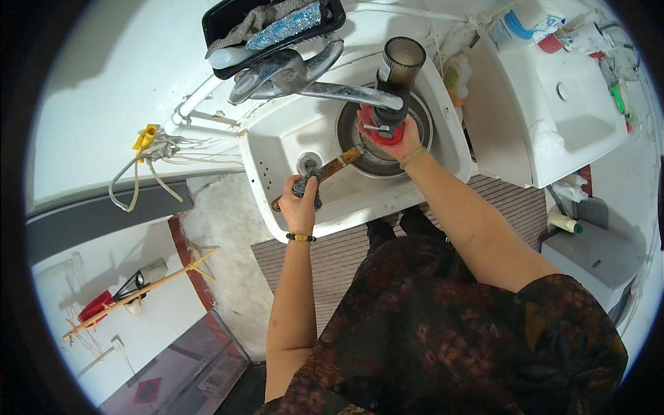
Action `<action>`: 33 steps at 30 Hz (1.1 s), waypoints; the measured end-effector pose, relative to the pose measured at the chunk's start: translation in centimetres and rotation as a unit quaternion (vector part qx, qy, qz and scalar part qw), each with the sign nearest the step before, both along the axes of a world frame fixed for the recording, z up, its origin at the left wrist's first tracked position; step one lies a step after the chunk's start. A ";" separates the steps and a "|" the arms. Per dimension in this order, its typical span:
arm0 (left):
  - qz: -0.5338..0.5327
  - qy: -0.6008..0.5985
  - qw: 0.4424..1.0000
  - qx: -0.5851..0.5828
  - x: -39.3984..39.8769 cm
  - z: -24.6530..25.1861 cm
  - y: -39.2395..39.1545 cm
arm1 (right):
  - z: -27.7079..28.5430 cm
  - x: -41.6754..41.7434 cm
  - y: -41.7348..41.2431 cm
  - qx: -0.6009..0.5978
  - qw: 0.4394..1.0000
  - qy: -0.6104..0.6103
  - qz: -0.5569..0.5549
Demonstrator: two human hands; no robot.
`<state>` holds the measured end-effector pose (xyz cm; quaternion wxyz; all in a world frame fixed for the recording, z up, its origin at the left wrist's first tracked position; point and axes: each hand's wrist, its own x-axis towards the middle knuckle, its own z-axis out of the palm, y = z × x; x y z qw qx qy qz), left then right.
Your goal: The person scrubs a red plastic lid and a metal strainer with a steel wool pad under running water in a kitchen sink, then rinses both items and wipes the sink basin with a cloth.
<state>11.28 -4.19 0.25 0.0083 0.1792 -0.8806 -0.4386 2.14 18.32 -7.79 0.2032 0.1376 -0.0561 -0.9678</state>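
Over a white ceramic sink point(332, 205), my left hand point(301, 205) grips a grey metal scourer point(314, 181) against a long brown handle-like bar point(340, 162) with metal bands. The bar slants up towards the basin. My right hand point(410, 140) is cupped, palm up, below the tap's black attachment point(389, 111). A red round piece point(384, 137) lies at its palm; the attachment partly hides it, so I cannot tell whether it is held. Beneath that hand a round metal basin point(350, 129) sits in the sink. The chrome tap spout point(353, 93) reaches over it.
A black tray point(275, 44) with scrubbing cloths stands above the tap. A ribbed cup-like container point(404, 59) tops the black attachment. Bottles point(456, 78) stand between this sink and a second white basin point(581, 114) at right. Cables point(155, 155) hang at left.
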 end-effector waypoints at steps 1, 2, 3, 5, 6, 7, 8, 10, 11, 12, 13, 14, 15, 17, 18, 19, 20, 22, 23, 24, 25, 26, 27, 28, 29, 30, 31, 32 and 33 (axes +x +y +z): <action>0.010 0.002 1.000 0.005 0.2 -0.2 0.0 | -0.2 -0.2 0.1 0.000 1.000 -0.001 0.011; 0.016 0.005 1.000 0.014 0.3 -0.7 -0.1 | -0.5 -0.3 0.2 0.000 1.000 -0.002 0.023; 0.025 0.008 0.999 0.021 0.4 -1.3 -0.4 | -0.9 -0.5 -0.1 -0.002 0.999 -0.003 0.036; 0.024 0.017 0.999 0.020 -0.1 -1.6 -0.5 | -2.9 -1.6 -0.1 -0.025 0.999 0.028 0.039; 0.018 0.019 1.000 0.013 -0.4 -1.7 -0.5 | -4.5 -2.0 -0.2 -0.036 0.998 0.043 0.040; 0.012 0.022 1.000 0.007 -0.7 -1.7 -0.5 | -6.2 -2.2 0.0 -0.044 0.997 0.064 0.031; 0.007 0.022 1.000 0.015 -1.2 -1.6 -0.2 | -8.0 -2.3 0.5 -0.050 0.995 0.085 0.021; 0.014 0.015 0.999 0.025 -1.0 -2.0 -0.3 | -7.7 -2.1 -0.1 0.025 0.999 0.000 0.027; 0.032 0.003 0.999 0.023 0.0 -2.4 -0.9 | -4.8 -1.3 -1.2 0.108 0.987 -0.105 0.049; 0.037 -0.003 0.999 0.024 0.3 -2.5 -0.9 | -2.5 -1.0 -1.4 0.193 0.958 -0.203 0.058; 0.034 -0.007 0.999 0.027 0.0 -2.4 -0.7 | -1.8 -1.0 -1.1 0.213 0.956 -0.193 0.056; 0.035 -0.017 0.999 0.026 0.0 -2.6 -0.8 | -1.2 -1.0 -0.9 0.232 0.954 -0.184 0.055; 0.047 -0.023 0.998 0.045 0.1 -2.7 -0.7 | -0.9 -0.9 -0.7 0.252 0.950 -0.176 0.056; 0.073 -0.035 0.993 0.081 0.3 -3.1 -0.4 | -0.2 -0.5 -0.7 0.294 0.942 -0.147 0.070; 0.069 -0.027 0.993 0.090 0.3 -3.2 -0.3 | -0.4 -0.3 -0.6 0.315 0.937 -0.133 0.077; 0.065 -0.020 0.993 0.099 0.2 -3.3 -0.1 | -0.5 -0.2 -0.7 0.334 0.930 -0.125 0.085; 0.062 -0.012 0.992 0.108 0.2 -3.5 0.1 | -0.7 -0.1 -0.9 0.353 0.924 -0.116 0.093; 0.042 -0.012 0.990 0.135 -0.2 -3.0 0.9 | -1.6 0.0 -0.9 0.323 0.936 -0.111 0.090; 0.032 -0.012 0.988 0.149 -0.4 -2.7 1.3 | -2.0 -0.1 -0.8 0.273 0.952 -0.113 0.080; 0.018 -0.015 0.994 0.107 -0.5 -2.5 1.6 | -2.0 -0.1 -0.8 0.223 0.965 -0.115 0.072; 0.010 0.008 0.994 0.106 -0.6 -2.4 2.0 | -1.9 0.0 -0.8 0.211 0.969 -0.100 0.086; 0.002 0.031 0.994 0.104 -0.7 -2.3 2.6 | -1.8 0.0 -0.6 0.199 0.971 -0.085 0.099; -0.007 0.056 0.993 0.103 -0.8 -2.0 3.3 | -1.3 -0.1 -0.4 0.186 0.974 -0.068 0.111; -0.032 0.043 0.995 0.080 -0.9 -1.1 4.1 | -0.9 0.0 -0.4 0.179 0.977 -0.044 0.107; -0.072 0.067 0.994 0.056 -1.2 -1.1 4.9 | -0.6 0.2 -0.4 0.172 0.980 -0.019 0.103; -0.112 0.090 0.989 0.031 -1.8 -1.3 5.8 | -0.2 0.4 -0.6 0.164 0.982 0.006 0.099; -0.150 0.112 0.982 0.004 -2.4 -1.5 6.6 | -0.4 0.5 -1.1 0.178 0.978 0.026 0.105; -0.175 0.146 0.972 -0.053 -3.4 -1.7 7.5 | -0.5 0.6 -1.7 0.191 0.974 0.046 0.111; -0.200 0.179 0.957 -0.109 -4.6 -2.2 8.4 | -0.7 0.7 -2.3 0.205 0.969 0.066 0.117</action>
